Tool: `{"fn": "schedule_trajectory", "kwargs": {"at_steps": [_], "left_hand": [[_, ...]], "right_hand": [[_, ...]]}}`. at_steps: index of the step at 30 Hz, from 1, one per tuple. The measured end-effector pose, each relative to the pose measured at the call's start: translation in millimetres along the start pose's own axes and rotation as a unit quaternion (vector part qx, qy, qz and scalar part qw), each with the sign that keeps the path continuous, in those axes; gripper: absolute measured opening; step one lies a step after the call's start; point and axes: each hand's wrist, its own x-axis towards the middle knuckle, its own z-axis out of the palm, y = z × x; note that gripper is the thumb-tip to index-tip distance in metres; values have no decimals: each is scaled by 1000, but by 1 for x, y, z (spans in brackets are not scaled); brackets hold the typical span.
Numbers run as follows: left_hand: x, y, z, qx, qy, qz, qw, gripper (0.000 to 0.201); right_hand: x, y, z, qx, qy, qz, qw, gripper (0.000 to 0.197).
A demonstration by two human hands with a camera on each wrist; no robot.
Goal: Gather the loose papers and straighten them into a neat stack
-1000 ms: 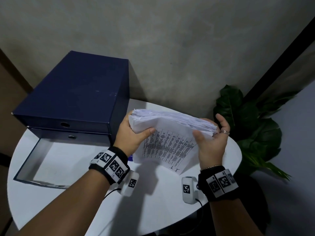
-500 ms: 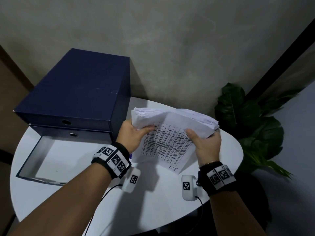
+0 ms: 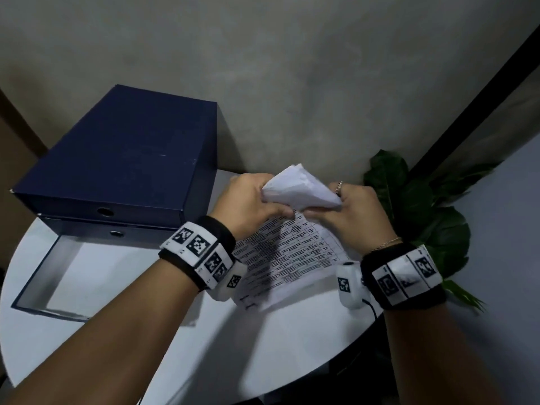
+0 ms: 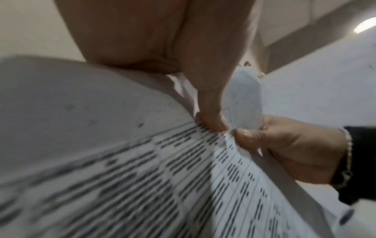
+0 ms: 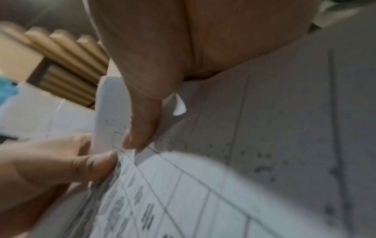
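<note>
Left hand: the left hand gripped the bundle from 9 o'clock, thumb pressed on the printed face.
Right hand: the right hand gripped it from 3 o'clock, its thumb tip almost meeting the left thumb.
Papers: the papers were held over the white round table, tipped steeply, a corner peaking at 12 o'clock; a printed sheet hung toward 6 o'clock.
Change: a second before, the bundle lay flatter and wider, hands well apart at its ends; the hands had since closed together and upended it.
Meaning: probably readying to tap an edge square; edges looked ragged, so straightening was unfinished.
Surroundings: navy box file at 10 o'clock, plant at 3 o'clock.
</note>
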Motion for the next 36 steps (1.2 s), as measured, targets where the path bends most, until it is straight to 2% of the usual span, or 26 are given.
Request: {"fn": "schedule_trajectory", "kwargs": {"at_steps": [2, 4, 6, 10, 12, 14, 16, 18, 21, 22, 23, 25, 26, 27, 30, 31, 34, 36], "left_hand": [[-3, -10, 3, 113, 90, 24, 989, 56], [-12, -29, 8, 161, 185, 43, 968, 76], [-25, -51, 19, 155, 205, 17, 966, 84], [-48, -103, 58, 60, 166, -133, 975, 95], [-53, -119, 70, -77, 140, -184, 970, 88], [-55, -136, 78, -199, 121, -294, 927, 67], [-56, -151, 82, -294, 59, -388, 872, 74], [-60, -156, 82, -387, -18, -402, 830, 68], [-60, -159, 82, -432, -48, -419, 797, 54], [-60, -158, 82, -425, -51, -425, 798, 54], [-59, -161, 83, -410, -56, -431, 802, 58], [-58, -171, 88, -352, -58, -470, 807, 70], [-59, -183, 96, -310, -29, -493, 812, 73], [-60, -195, 102, -268, -14, -498, 824, 74], [-60, -180, 106, -115, -90, -441, 886, 58], [-59, -183, 111, -76, -98, -430, 894, 50], [-56, -188, 119, -47, -73, -455, 886, 57], [-53, -193, 118, -39, -61, -467, 881, 45]], "right_hand": [[-4, 16, -2, 90, 14, 40, 995, 33], [-10, 37, -4, 165, 37, 104, 980, 25], [-17, 63, -3, 219, 57, 157, 961, 19], [-30, 99, 12, 288, 81, 222, 928, 25], [-35, 105, 18, 312, 76, 240, 916, 24], [-39, 108, 20, 318, 65, 246, 913, 17], [-41, 112, 21, 321, 63, 242, 914, 12], [-43, 116, 20, 326, 51, 238, 913, 11], [-42, 140, 19, 355, 59, 283, 889, 5], [-42, 154, 21, 356, 61, 299, 883, 5], [-42, 167, 24, 347, 60, 315, 881, 15], [-42, 193, 40, 275, 31, 353, 894, 35], [-45, 205, 50, 220, 7, 369, 903, 37], [-49, 215, 65, 174, -13, 385, 906, 37], [-66, 233, 91, 110, -30, 425, 898, 39], [-68, 236, 96, 110, -27, 431, 895, 40], [-68, 236, 105, 122, -24, 413, 902, 41], [-67, 229, 106, 138, -20, 391, 910, 39]]}}
